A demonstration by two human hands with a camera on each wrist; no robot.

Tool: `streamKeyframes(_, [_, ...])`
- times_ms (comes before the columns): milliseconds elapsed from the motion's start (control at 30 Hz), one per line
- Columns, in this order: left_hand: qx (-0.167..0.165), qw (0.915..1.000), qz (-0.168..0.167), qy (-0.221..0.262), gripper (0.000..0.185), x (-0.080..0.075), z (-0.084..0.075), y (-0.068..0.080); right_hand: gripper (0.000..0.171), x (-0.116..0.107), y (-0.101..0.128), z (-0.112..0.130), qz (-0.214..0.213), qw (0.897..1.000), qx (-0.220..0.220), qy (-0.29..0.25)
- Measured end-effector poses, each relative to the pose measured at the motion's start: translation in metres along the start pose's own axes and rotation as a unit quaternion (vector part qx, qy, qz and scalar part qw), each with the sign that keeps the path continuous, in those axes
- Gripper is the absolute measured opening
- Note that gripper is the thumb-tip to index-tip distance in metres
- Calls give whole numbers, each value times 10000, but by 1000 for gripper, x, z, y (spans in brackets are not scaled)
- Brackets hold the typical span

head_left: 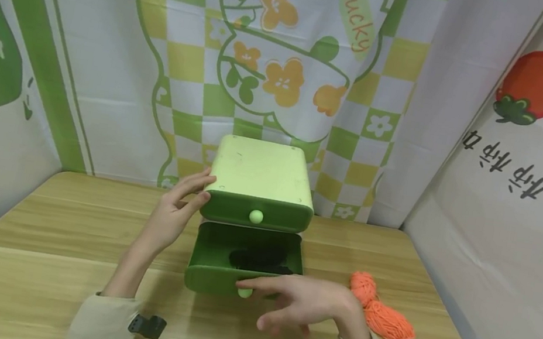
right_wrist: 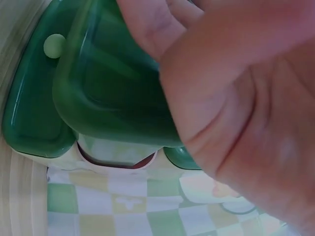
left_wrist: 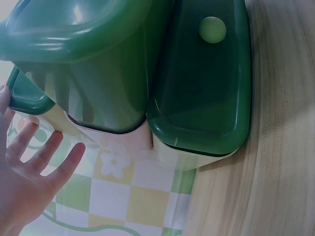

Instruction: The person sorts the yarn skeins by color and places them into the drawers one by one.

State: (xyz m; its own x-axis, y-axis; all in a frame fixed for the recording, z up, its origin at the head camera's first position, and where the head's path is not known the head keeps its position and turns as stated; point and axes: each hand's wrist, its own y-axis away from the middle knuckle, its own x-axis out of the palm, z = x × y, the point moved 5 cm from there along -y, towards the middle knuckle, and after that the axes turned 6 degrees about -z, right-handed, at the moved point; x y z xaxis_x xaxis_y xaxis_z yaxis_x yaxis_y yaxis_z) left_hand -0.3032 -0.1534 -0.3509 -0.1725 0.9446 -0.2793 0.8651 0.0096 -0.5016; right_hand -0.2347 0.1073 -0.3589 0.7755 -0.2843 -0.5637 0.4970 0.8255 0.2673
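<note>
A small green plastic drawer box (head_left: 260,182) with rounded corners and a pale, smooth top stands at the back of a wooden table (head_left: 54,230). Its upper drawer is closed; the lower drawer (head_left: 240,265) is pulled out toward the viewer, with a round pale knob (head_left: 244,292) on its front. Inside lies something dark (head_left: 259,260), possibly black yarn, though shadow and the right hand partly hide it. The left hand (head_left: 173,216) rests against the box's left side, fingers straight and touching its upper corner. The right hand (head_left: 306,304) hovers at the front of the open drawer, fingers loosely spread and holding nothing, one fingertip close to the knob (whether it touches is unclear). In the right wrist view the palm fills most of the picture, blurred. A soft orange skein of yarn (head_left: 379,315) lies on the table to the right of the drawer, apart from it. Both cream sleeves are cut off at the bottom edge.
</note>
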Motion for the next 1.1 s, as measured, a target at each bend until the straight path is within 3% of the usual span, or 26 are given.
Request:
streamKeyframes(333, [-24, 10000, 18, -24, 39, -1, 1, 0, 56, -9, -11, -5, -783, 9965, -39, 278])
streamKeyframes(1100, [-1, 10000, -15, -24, 38, 0, 1, 0, 66, -20, -31, -24, -1669, 9834, -247, 660])
